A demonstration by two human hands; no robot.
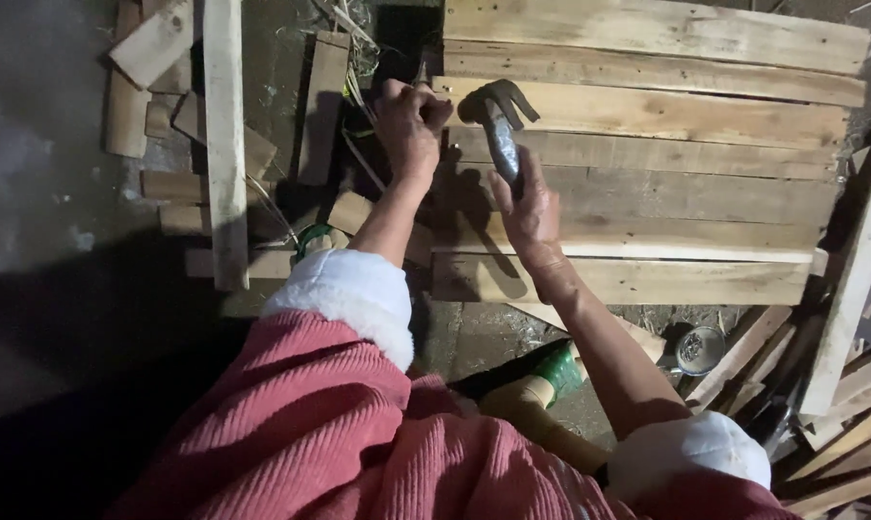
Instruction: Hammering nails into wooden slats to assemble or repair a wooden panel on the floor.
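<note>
Right hand [530, 214] clamped on a hammer [501, 125], handle running up the frame away from the body, head at the far end, claw curving right. Left hand [408, 120] pinched together on something small, too small to name, at the left edge of the planks [666, 164]. Hammer head just right of the left fingers, over the 3rd plank.

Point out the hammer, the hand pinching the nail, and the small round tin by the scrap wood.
hammer [502, 140]: head view, on the metal shaft just above the gripping hand.
left hand [408, 120]: head view, on the back of the hand.
round tin [699, 349]: head view, on its shiny face.
</note>
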